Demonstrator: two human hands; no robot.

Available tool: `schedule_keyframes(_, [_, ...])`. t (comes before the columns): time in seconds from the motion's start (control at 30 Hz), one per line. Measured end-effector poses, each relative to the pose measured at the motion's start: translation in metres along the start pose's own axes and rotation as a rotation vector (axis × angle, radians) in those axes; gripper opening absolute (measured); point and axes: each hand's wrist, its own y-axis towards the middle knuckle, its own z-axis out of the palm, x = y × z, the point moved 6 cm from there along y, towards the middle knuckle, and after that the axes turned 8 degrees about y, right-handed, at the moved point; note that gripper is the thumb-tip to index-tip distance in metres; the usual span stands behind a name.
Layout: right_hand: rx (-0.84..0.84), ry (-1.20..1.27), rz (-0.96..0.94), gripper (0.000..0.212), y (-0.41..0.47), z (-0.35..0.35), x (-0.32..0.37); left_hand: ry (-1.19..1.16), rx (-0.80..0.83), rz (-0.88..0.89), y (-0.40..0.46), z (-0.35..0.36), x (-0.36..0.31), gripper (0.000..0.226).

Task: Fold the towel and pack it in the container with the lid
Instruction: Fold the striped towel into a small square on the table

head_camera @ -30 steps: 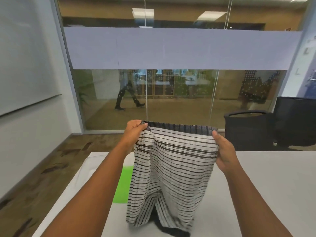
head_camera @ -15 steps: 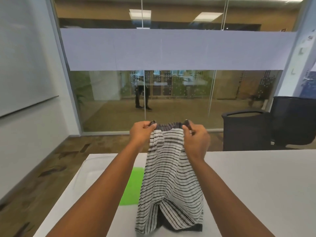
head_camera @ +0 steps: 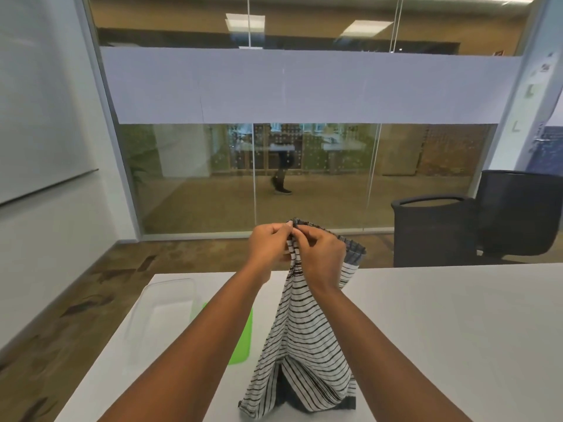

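Towel (head_camera: 304, 336) hanging below both hands' grip, hem touching table (head_camera: 441, 330)

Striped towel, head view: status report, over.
Left hand and right hand pinch top corners together. Black-and-white striped towel hangs, bottom on white table. Clear plastic container and green lid left, unobstructed.

We count one striped towel (head_camera: 304, 339), two hands (left hand (head_camera: 268, 248), right hand (head_camera: 320, 257)), one clear container (head_camera: 164, 312), one green lid (head_camera: 243, 342), one bench (head_camera: 441, 330), and two black chairs (head_camera: 432, 233) (head_camera: 521, 211).
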Motion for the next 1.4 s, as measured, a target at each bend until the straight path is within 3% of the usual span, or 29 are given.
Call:
schedule_keyframes(0.2, [0.183,-0.043,-0.161,0.025,-0.002,0.007,0.007,-0.002,-0.021,0.037,0.001,-0.003,-0.005,0.025])
schedule_keyframes(0.3, [0.125,-0.027,-0.211,0.026,0.006,-0.009,0.004,0.022,-0.027,0.059,0.003,-0.008,-0.011,0.026])
schedule_keyframes(0.37, [0.082,-0.157,-0.205,0.03,0.018,-0.021,-0.007,0.021,-0.002,0.105,0.003,-0.011,-0.019,0.027])
schedule_keyframes(0.47, [0.171,-0.504,-0.08,0.032,0.035,-0.035,-0.039,-0.009,0.051,0.154,0.003,-0.018,-0.03,0.027])
schedule_keyframes(0.57, [0.162,-0.627,-0.057,0.028,0.042,-0.053,-0.06,0.014,0.006,0.17,0.008,-0.034,-0.039,0.029])
schedule_keyframes(0.67, [0.131,-0.575,-0.021,0.031,0.055,-0.068,-0.065,0.041,-0.053,0.169,0.014,-0.051,-0.046,0.029])
schedule_keyframes(0.77, [0.222,-0.404,0.004,0.036,0.072,-0.07,-0.05,0.065,-0.07,0.172,0.019,-0.061,-0.051,0.03])
schedule_keyframes(0.87, [0.357,-0.319,-0.069,0.025,0.086,-0.073,-0.023,0.038,-0.1,0.175,0.022,-0.072,-0.054,0.033])
schedule_keyframes(0.97, [0.433,-0.03,0.021,0.012,0.096,-0.081,-0.005,0.032,-0.075,0.215,0.024,-0.081,-0.06,0.029])
schedule_keyframes(1.13, [0.435,0.264,0.048,0.033,0.111,-0.093,0.006,0.057,-0.059,0.27,0.027,-0.092,-0.068,0.026])
schedule_keyframes(1.27, [0.284,0.195,0.079,0.026,0.125,-0.091,-0.008,0.167,-0.081,0.293,0.038,-0.089,-0.069,0.017])
schedule_keyframes(1.4, [0.223,-0.087,0.205,0.015,0.13,-0.077,-0.046,0.392,-0.09,0.132,0.059,-0.076,-0.045,0.018])
